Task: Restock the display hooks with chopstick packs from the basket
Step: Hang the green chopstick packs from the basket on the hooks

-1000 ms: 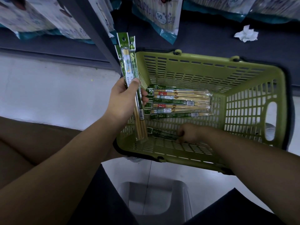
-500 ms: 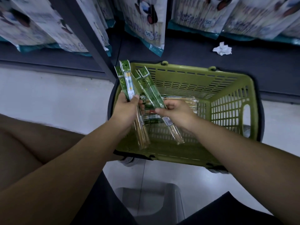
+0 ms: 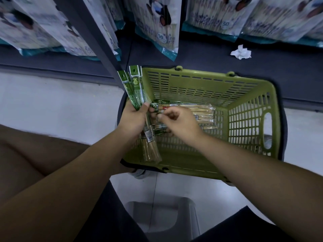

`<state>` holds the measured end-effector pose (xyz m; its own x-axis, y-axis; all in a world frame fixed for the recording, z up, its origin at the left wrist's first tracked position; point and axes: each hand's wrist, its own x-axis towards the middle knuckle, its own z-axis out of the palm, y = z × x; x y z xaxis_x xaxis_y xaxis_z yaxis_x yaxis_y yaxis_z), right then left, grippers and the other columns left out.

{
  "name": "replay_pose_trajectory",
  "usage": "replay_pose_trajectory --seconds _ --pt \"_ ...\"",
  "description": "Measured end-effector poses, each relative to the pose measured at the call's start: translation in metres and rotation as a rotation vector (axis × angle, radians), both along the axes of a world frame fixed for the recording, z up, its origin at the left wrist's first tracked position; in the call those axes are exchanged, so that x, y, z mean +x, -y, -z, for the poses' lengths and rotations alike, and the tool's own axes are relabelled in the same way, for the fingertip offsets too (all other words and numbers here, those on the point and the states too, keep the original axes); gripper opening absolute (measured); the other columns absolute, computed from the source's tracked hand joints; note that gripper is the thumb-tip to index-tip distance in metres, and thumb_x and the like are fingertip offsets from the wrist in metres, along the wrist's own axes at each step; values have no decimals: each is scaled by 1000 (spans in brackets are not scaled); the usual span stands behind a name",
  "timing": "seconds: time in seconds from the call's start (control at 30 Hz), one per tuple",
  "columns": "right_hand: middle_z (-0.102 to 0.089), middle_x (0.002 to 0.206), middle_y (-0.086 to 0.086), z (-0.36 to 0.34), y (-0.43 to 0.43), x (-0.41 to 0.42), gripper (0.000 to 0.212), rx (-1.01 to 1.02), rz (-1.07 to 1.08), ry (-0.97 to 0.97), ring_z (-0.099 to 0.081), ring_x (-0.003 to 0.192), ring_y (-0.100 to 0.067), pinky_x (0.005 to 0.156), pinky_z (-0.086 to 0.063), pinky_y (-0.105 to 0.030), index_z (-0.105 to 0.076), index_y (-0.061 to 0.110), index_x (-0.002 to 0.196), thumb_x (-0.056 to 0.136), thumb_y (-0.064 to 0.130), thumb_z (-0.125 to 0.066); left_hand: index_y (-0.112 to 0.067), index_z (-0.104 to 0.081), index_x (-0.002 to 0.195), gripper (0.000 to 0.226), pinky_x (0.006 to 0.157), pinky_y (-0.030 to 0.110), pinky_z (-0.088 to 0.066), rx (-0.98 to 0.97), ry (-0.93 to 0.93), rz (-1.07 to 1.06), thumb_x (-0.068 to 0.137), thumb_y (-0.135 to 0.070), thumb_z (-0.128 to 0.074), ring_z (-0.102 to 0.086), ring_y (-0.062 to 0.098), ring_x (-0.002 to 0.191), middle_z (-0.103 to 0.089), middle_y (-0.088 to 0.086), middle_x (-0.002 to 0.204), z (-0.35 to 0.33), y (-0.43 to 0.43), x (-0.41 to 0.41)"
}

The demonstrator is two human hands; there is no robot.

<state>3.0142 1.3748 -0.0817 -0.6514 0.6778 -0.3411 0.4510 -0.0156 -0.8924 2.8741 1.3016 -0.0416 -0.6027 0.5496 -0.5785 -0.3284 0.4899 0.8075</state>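
Note:
My left hand [image 3: 132, 119] grips a bundle of chopstick packs [image 3: 138, 91] over the left end of the green basket [image 3: 192, 88]. The packs stand nearly upright, their green hole-punched headers at the top and the bamboo tips low inside the basket. Just to the right, my right hand [image 3: 176, 123] has its fingers curled, the fingertips close to the bundle and to my left fingers. I see nothing between them. Several more chopstick packs [image 3: 201, 109] lie flat on the basket floor, partly hidden behind my right hand.
Large printed packs [image 3: 157, 23] hang along the top above a dark shelf base. A dark upright post [image 3: 97, 46] slants down to the basket's left corner. Crumpled white paper [image 3: 241, 52] lies on the shelf base. A grey stool [image 3: 167, 215] sits between my legs.
My right hand picked a pack off the basket floor and brought it up to the left hand. That pack is now in the left hand's bundle, and the right hand no longer holds it.

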Motion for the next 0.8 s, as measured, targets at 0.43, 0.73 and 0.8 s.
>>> replay_pose_trajectory --seconds 0.43,0.73,0.8 --pt "-44 145 -11 103 -57 33 74 546 -685 790 -43 133 -31 102 -46 -40 -46 19 146 81 24 -81 -8 -56 124 22 64 39 -62 72 -28 83 106 -21 -51 -68 21 70 -66 8 83 15 7 -11" --pt "-56 125 -7 109 -47 34 39 667 -737 896 -52 120 -27 92 -48 -38 -62 22 130 92 21 -67 -11 -56 127 23 63 34 -60 39 -7 41 106 -19 -52 -69 19 69 -69 6 82 22 2 -10" --pt "-55 126 -9 110 -46 34 36 679 -771 909 -50 121 -28 91 -50 -40 -63 21 128 92 22 -67 -12 -57 125 21 63 33 -60 45 24 31 106 -20 -54 -70 19 71 -71 5 83 21 3 -9"
